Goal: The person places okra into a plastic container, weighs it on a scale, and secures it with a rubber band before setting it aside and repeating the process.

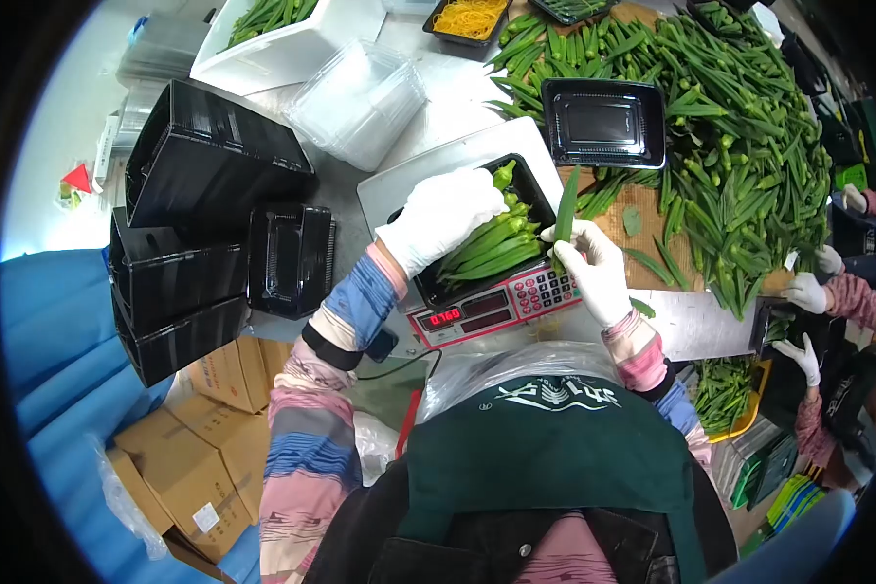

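Observation:
My left hand (445,219), in a white glove, reaches over a black tray (420,284) of green okra pods (494,249). Its fingers are curled against the pods' stem ends, and whatever they grip is hidden. Under the tray is a digital scale (540,294) with a red panel reading 0.760. Beside the tray's right edge, my gloved right hand (597,268) pinches a single okra pod (567,206) between thumb and fingers, tip pointing up. An unfilled black tray (605,122) lies beyond the scale, touching the okra pile.
A large okra heap (720,146) covers the right of the table. Stacked black trays (219,156) and clear plastic lids (358,102) stand left. A white foam box (292,44) sits behind. Cardboard boxes (190,457) are below left. Another person's gloved hands (806,292) work at right.

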A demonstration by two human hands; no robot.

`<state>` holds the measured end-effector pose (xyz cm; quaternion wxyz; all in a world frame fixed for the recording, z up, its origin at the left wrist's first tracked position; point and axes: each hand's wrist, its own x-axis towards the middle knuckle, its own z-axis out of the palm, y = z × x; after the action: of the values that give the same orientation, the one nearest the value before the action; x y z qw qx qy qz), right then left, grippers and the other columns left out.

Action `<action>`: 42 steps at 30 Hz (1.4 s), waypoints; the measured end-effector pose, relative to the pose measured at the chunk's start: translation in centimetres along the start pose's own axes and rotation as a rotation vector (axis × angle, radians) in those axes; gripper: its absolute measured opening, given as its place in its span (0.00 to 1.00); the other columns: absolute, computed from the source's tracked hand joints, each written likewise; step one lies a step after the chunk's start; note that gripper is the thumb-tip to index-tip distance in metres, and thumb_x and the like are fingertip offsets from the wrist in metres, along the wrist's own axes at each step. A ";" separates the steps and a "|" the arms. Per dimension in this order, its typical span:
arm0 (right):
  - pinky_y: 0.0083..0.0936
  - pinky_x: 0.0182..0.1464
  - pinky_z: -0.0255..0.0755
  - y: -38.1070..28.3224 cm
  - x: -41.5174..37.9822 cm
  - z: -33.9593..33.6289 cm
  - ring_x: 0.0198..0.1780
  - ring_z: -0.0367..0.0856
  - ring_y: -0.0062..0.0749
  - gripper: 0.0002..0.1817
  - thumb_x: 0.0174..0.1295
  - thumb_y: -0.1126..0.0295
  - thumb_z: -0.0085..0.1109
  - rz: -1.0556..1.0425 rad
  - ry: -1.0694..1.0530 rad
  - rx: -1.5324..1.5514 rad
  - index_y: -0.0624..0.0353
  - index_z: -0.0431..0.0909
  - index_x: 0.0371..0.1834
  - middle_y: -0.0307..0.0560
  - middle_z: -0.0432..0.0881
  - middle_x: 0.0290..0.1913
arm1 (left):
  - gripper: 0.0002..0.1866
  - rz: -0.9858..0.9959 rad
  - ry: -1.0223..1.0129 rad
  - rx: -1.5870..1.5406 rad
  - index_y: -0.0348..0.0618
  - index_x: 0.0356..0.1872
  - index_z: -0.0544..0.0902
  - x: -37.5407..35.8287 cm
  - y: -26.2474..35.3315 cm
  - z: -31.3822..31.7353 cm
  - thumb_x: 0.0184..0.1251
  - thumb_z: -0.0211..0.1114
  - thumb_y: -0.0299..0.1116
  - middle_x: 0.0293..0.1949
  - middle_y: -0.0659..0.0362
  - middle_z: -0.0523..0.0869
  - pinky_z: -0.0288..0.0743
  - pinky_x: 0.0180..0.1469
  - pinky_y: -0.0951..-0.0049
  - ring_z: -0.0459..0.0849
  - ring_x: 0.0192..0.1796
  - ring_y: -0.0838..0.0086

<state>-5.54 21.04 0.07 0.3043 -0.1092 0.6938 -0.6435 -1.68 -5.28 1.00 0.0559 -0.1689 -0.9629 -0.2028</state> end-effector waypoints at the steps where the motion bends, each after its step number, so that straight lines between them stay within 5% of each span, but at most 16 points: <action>1: 0.17 0.47 0.76 0.0 0.0 -0.1 0.41 0.82 0.16 0.11 0.71 0.73 0.60 -0.004 -0.001 0.022 0.61 0.82 0.54 0.38 0.86 0.41 | 0.12 0.027 0.050 -0.014 0.55 0.46 0.89 0.0 -0.3 0.2 0.64 0.65 0.30 0.39 0.58 0.84 0.80 0.45 0.66 0.85 0.43 0.64; 5: 0.19 0.49 0.77 0.5 -0.8 -1.4 0.43 0.83 0.18 0.11 0.71 0.74 0.59 -0.030 0.070 0.075 0.61 0.81 0.54 0.40 0.87 0.44 | 0.10 -0.333 0.324 -0.205 0.47 0.44 0.88 -1.1 2.8 -1.0 0.60 0.72 0.27 0.37 0.58 0.84 0.80 0.46 0.68 0.85 0.43 0.63; 11: 0.20 0.51 0.77 1.2 -0.9 -1.9 0.44 0.83 0.18 0.12 0.71 0.74 0.59 -0.002 0.082 0.046 0.60 0.81 0.55 0.39 0.88 0.46 | 0.25 -0.076 0.006 -0.114 0.54 0.57 0.85 -4.6 5.5 -0.9 0.56 0.69 0.23 0.37 0.58 0.84 0.77 0.41 0.65 0.82 0.38 0.61; 18: 0.21 0.52 0.76 1.5 -0.9 -1.0 0.46 0.83 0.20 0.11 0.73 0.76 0.56 0.025 -0.006 0.010 0.64 0.79 0.56 0.41 0.87 0.48 | 0.27 -0.030 -0.227 0.230 0.58 0.63 0.80 -5.0 4.9 -1.4 0.61 0.62 0.26 0.36 0.59 0.81 0.74 0.38 0.64 0.80 0.37 0.65; 21: 0.20 0.51 0.76 1.7 -0.8 -0.9 0.45 0.82 0.18 0.11 0.72 0.74 0.57 0.006 -0.001 0.046 0.62 0.80 0.55 0.39 0.86 0.46 | 0.22 -0.108 -0.112 0.239 0.58 0.60 0.83 -5.1 4.6 -0.2 0.65 0.64 0.28 0.34 0.58 0.82 0.76 0.36 0.66 0.82 0.36 0.66; 24: 0.20 0.51 0.75 1.7 -1.2 -1.2 0.45 0.80 0.17 0.11 0.71 0.72 0.60 -0.008 0.028 0.055 0.60 0.81 0.53 0.36 0.85 0.43 | 0.13 -0.293 0.200 -0.135 0.53 0.53 0.86 -5.8 5.0 0.1 0.68 0.65 0.31 0.37 0.56 0.85 0.77 0.38 0.69 0.85 0.38 0.68; 25: 0.20 0.51 0.76 1.6 -1.3 -1.5 0.45 0.80 0.17 0.11 0.71 0.72 0.60 -0.004 0.038 0.040 0.60 0.81 0.53 0.36 0.85 0.43 | 0.10 -0.613 0.188 -0.558 0.45 0.48 0.87 -6.1 5.5 0.0 0.73 0.65 0.35 0.38 0.56 0.89 0.78 0.35 0.74 0.86 0.34 0.73; 28: 0.20 0.51 0.76 1.4 -1.5 -1.7 0.44 0.81 0.17 0.10 0.71 0.72 0.60 0.012 0.053 0.056 0.59 0.81 0.53 0.36 0.85 0.43 | 0.12 -1.017 0.159 -1.071 0.37 0.49 0.86 -6.7 5.5 -1.4 0.78 0.62 0.36 0.31 0.59 0.89 0.75 0.27 0.80 0.82 0.24 0.82; 33: 0.19 0.50 0.76 1.3 -1.3 -1.3 0.44 0.81 0.17 0.10 0.72 0.73 0.59 0.025 0.030 0.014 0.60 0.81 0.53 0.37 0.86 0.45 | 0.17 -1.055 0.134 -1.276 0.32 0.47 0.86 -6.4 5.9 -2.8 0.79 0.59 0.38 0.26 0.57 0.88 0.72 0.20 0.82 0.82 0.19 0.79; 36: 0.19 0.50 0.75 1.2 -1.4 -1.3 0.44 0.81 0.18 0.10 0.73 0.74 0.57 0.024 0.033 0.023 0.63 0.80 0.54 0.39 0.87 0.46 | 0.17 -1.063 0.129 -1.254 0.33 0.48 0.86 -6.7 6.0 -2.4 0.79 0.58 0.39 0.26 0.55 0.88 0.73 0.19 0.79 0.81 0.17 0.77; 39: 0.20 0.51 0.75 1.5 -1.5 -1.3 0.44 0.81 0.18 0.11 0.72 0.75 0.57 0.028 0.054 0.039 0.63 0.80 0.55 0.40 0.87 0.47 | 0.15 -1.052 0.039 -1.080 0.36 0.46 0.88 -6.9 6.6 -3.4 0.77 0.62 0.39 0.31 0.54 0.90 0.79 0.28 0.74 0.86 0.25 0.73; 42: 0.20 0.52 0.75 1.8 -1.4 -1.7 0.45 0.81 0.20 0.12 0.72 0.75 0.56 0.019 0.062 0.041 0.63 0.79 0.56 0.41 0.87 0.48 | 0.12 -0.558 0.286 -0.133 0.40 0.46 0.89 -8.0 6.2 -2.9 0.72 0.67 0.39 0.38 0.54 0.91 0.82 0.41 0.69 0.89 0.36 0.68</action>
<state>-4.95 23.46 -1.30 0.2907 -0.0764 0.6906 -0.6579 8.09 -3.52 4.54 0.1218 0.1286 -0.9391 -0.2944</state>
